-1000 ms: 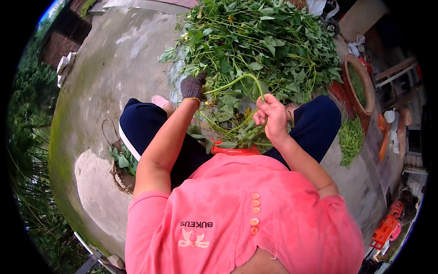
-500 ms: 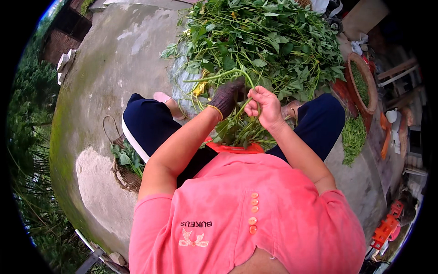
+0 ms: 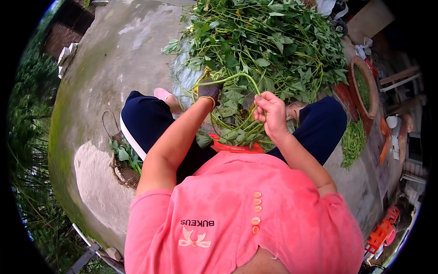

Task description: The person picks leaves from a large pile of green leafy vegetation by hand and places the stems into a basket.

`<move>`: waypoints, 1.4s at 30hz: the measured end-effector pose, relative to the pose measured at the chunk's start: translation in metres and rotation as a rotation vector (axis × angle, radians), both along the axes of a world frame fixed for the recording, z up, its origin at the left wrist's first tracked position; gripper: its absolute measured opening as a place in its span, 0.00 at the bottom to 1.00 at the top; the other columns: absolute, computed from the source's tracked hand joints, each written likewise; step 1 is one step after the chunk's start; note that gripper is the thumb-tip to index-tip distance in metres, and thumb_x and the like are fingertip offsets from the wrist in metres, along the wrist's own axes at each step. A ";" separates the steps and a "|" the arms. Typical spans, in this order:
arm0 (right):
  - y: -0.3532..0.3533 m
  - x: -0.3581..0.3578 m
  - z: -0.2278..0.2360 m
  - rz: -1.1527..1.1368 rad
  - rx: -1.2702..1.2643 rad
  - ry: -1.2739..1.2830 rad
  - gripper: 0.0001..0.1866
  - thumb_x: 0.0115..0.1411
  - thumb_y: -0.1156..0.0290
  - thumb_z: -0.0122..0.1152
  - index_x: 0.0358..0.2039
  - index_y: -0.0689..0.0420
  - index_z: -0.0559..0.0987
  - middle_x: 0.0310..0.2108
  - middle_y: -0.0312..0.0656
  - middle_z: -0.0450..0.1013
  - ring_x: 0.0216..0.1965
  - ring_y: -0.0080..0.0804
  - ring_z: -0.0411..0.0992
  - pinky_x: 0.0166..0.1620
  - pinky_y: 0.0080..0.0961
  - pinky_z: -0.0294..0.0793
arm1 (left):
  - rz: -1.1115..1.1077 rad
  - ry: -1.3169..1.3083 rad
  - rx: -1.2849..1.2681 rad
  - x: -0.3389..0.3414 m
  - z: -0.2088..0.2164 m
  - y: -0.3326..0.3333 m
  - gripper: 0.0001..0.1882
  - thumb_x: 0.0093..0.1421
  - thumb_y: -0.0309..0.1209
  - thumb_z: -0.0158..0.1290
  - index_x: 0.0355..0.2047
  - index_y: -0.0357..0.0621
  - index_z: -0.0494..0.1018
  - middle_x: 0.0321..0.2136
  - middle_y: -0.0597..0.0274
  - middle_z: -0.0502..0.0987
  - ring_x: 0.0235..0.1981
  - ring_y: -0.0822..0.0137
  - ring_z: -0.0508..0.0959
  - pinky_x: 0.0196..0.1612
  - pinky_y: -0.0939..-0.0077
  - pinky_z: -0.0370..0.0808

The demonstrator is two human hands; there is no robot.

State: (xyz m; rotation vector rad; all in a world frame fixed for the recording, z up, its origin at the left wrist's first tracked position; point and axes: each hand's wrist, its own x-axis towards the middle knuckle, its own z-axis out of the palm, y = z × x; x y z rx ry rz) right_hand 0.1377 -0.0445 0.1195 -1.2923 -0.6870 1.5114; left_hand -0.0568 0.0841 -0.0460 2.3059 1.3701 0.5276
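Observation:
My right hand point(image 3: 271, 114) is bare and closed, pinching a thick green vine stem point(image 3: 244, 75) between thumb and fingers. From there the stem arches over to my left hand point(image 3: 210, 91), which wears a dark knitted glove. The left fingers appear curled around the vine near its far end, though they are partly hidden. Leafy stems point(image 3: 239, 132) hang below the hands, over an orange-red plastic rim point(image 3: 235, 148) between my knees. Beyond both hands rises a large heap of leafy green vines point(image 3: 269, 45).
At my left stands a woven basket point(image 3: 125, 176) holding leaves. A pale plastic sheet point(image 3: 181, 61) shows under the heap's left side. On the right are a bunch of green stems point(image 3: 353, 144), a round brown-rimmed container point(image 3: 365, 86) and an orange plastic object point(image 3: 383, 230).
My gloved left hand has moved left, away from my right hand, along the vine. The right hand has shifted slightly right and lower, still gripping the stem.

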 end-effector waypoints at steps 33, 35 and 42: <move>0.070 0.037 -0.008 0.178 0.043 -0.259 0.09 0.60 0.67 0.67 0.27 0.57 0.79 0.23 0.31 0.75 0.22 0.16 0.71 0.26 0.12 0.67 | -0.014 -0.610 -0.856 0.020 0.090 -0.050 0.12 0.55 0.37 0.65 0.27 0.41 0.79 0.15 0.62 0.72 0.13 0.69 0.70 0.17 0.72 0.68; 0.068 0.037 -0.009 0.223 0.085 -0.277 0.08 0.61 0.67 0.65 0.28 0.56 0.79 0.24 0.31 0.75 0.23 0.16 0.72 0.26 0.12 0.66 | 0.109 -0.749 -1.028 0.020 0.114 -0.054 0.15 0.58 0.37 0.63 0.22 0.38 0.79 0.14 0.62 0.73 0.13 0.71 0.71 0.17 0.73 0.70; 0.092 0.042 0.015 0.519 0.131 -0.398 0.12 0.64 0.64 0.59 0.26 0.55 0.78 0.22 0.32 0.75 0.22 0.16 0.72 0.25 0.15 0.66 | -0.189 -0.947 -0.839 0.008 0.093 -0.051 0.09 0.55 0.32 0.61 0.27 0.37 0.80 0.17 0.62 0.74 0.17 0.67 0.73 0.24 0.70 0.74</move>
